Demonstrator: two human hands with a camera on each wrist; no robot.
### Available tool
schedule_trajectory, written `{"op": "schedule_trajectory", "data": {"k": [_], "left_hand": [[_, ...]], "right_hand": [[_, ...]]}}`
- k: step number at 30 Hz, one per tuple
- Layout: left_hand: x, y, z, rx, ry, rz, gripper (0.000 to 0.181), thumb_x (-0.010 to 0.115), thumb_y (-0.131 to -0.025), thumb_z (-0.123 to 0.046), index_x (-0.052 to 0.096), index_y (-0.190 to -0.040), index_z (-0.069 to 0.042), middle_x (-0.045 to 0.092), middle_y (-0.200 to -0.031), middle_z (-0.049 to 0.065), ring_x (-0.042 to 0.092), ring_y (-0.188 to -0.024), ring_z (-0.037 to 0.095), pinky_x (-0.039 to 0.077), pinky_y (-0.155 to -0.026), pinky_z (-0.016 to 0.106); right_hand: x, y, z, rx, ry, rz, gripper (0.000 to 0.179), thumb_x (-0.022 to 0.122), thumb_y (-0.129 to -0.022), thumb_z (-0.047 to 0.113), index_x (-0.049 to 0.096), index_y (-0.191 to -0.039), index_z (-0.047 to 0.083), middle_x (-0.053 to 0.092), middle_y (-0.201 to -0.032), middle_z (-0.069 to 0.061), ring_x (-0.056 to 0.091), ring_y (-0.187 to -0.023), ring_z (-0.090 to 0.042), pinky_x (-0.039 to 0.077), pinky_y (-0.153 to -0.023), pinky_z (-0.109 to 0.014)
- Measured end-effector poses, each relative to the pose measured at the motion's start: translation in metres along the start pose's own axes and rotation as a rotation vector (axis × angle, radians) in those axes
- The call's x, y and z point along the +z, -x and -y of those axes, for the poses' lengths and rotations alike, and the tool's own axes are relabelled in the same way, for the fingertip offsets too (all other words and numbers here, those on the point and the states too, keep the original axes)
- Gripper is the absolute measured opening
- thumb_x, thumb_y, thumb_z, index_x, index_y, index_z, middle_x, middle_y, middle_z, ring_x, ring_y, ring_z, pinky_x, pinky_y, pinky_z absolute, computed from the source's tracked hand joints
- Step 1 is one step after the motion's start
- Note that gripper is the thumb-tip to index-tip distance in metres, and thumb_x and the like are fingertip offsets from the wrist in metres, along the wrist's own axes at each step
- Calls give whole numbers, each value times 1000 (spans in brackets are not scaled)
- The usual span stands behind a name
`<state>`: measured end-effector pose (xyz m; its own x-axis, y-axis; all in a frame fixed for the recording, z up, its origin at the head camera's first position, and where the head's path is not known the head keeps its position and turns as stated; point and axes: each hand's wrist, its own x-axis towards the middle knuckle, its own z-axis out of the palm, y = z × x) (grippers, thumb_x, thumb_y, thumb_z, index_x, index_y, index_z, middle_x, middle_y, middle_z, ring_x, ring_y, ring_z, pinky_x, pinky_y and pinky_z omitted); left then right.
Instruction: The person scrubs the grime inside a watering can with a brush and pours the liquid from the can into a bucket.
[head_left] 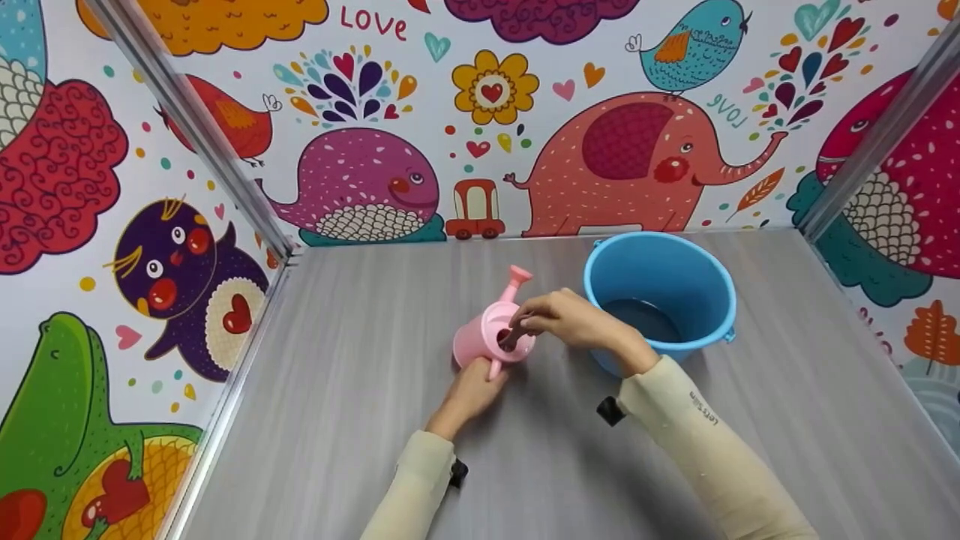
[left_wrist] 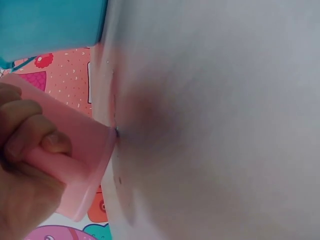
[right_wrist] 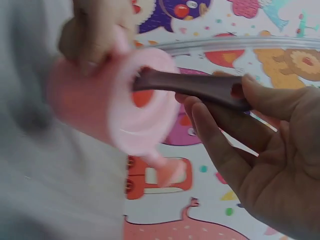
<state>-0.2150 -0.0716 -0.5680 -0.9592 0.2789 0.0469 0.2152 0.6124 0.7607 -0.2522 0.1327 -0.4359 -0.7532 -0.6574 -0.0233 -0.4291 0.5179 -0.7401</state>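
My left hand (head_left: 471, 390) grips the handle of a pink toy watering can (head_left: 469, 342); in the left wrist view its fingers curl round that handle. The can is tilted, with its spout (head_left: 514, 283) toward the back wall. Between thumb and fingers, my right hand (head_left: 574, 319) pinches a dark brown tool handle (right_wrist: 200, 87) with a hole near its end. The handle's other end reaches into the can's opening, so the tool's head is hidden. Something orange-red (right_wrist: 142, 97) shows inside the opening; what it is I cannot tell.
A blue bucket (head_left: 660, 277) stands close to my right hand, its opening upward. The grey wood-grain table (head_left: 360, 337) is bounded by printed cartoon panels (head_left: 480, 180) at the back and sides, with metal strips (head_left: 187, 120) at the corners.
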Motion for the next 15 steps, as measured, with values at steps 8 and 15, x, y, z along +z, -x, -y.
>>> {"op": "schedule_trajectory", "data": {"k": [8,15], "left_hand": [[-1,0,0,3,-14,-2,33,58,-91,-12,38,-65,-16,33,-61,-8,32,-54,8,26,-51,23],[-1,-1,1,9,-2,5,35,56,-91,-11,36,-63,-18,32,-58,-9,31,-52,6,25,-49,21]], "right_hand": [[-1,-5,2,-60,75,54,25,57,-100,16,70,-117,5,76,-108,-9,72,-102,-26,55,-93,-41],[12,-12,-7,-80,124,70,23,59,-99,14,72,-117,6,75,-109,-9,72,-98,-23,56,-92,-39]]}}
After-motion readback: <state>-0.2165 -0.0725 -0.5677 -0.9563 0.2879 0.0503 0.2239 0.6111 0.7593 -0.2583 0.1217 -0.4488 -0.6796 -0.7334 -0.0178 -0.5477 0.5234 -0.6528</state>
